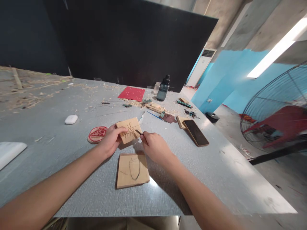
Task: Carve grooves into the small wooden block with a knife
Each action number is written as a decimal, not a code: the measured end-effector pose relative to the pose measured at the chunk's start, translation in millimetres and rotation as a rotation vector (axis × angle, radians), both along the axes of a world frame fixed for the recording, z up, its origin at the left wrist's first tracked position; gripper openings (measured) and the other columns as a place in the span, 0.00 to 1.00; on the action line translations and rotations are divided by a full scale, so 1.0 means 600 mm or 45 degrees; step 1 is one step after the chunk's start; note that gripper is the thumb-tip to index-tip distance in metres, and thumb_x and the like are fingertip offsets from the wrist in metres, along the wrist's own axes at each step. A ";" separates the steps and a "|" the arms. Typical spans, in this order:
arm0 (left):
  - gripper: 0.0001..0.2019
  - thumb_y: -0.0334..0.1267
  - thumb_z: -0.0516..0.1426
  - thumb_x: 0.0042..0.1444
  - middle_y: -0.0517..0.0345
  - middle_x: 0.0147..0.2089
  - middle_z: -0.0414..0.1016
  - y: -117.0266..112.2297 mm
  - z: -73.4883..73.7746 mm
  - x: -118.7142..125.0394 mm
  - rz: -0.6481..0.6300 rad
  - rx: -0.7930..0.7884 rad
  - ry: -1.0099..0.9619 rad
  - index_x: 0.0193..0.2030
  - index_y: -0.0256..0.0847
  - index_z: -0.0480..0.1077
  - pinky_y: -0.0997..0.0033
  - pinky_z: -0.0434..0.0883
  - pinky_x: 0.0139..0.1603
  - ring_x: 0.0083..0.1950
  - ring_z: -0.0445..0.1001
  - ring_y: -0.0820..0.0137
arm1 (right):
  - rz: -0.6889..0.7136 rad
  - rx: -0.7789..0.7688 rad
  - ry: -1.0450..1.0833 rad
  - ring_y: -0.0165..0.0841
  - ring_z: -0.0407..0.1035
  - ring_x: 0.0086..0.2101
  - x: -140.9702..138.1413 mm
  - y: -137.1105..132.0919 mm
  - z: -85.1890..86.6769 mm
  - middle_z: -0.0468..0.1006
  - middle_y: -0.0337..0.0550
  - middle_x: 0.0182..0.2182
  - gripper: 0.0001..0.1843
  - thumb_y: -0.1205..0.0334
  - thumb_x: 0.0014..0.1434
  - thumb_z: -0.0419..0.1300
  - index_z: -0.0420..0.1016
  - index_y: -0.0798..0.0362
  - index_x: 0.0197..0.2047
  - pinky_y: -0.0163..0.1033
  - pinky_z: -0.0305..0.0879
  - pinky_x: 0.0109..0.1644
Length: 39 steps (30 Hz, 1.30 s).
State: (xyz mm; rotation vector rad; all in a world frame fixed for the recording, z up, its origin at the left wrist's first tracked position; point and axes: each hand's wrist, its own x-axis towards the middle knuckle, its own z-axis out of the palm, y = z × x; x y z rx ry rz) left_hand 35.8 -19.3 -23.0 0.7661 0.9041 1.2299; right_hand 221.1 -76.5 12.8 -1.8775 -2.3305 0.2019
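Observation:
My left hand grips a small square wooden block with a leaf-like pattern cut into it, holding it tilted just above the grey table. My right hand is closed in a pinch on a thin carving tool, whose tip touches the block's right side. A second wooden block with a curved outline lies flat on the table right below both hands. A round red carved stamp lies just left of my left hand.
A phone lies face up to the right, beside more wood pieces and tools. Further back are a dark bottle and a red mat. A white case sits left. Shavings litter the far table. A fan stands right.

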 end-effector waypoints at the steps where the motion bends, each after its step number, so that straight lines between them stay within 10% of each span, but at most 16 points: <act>1: 0.19 0.33 0.70 0.36 0.54 0.41 0.85 0.000 0.000 0.000 0.001 0.006 0.001 0.39 0.38 0.79 0.67 0.76 0.41 0.40 0.81 0.63 | 0.005 0.000 -0.005 0.42 0.78 0.37 0.000 0.000 0.000 0.85 0.54 0.41 0.22 0.57 0.79 0.43 0.78 0.53 0.48 0.44 0.63 0.39; 15: 0.24 0.38 0.72 0.39 0.56 0.42 0.82 -0.008 -0.002 0.002 -0.036 0.170 0.171 0.46 0.39 0.76 0.67 0.76 0.43 0.42 0.81 0.63 | 0.016 0.007 -0.101 0.41 0.79 0.36 0.001 -0.001 -0.007 0.85 0.53 0.40 0.20 0.58 0.79 0.44 0.77 0.53 0.48 0.42 0.63 0.37; 39: 0.19 0.42 0.64 0.62 0.50 0.54 0.85 -0.037 -0.015 0.010 0.201 0.921 1.169 0.59 0.40 0.80 0.61 0.75 0.55 0.52 0.82 0.59 | 0.053 -0.023 -0.163 0.45 0.83 0.43 -0.005 -0.002 0.001 0.86 0.57 0.43 0.17 0.66 0.74 0.51 0.81 0.58 0.51 0.43 0.74 0.42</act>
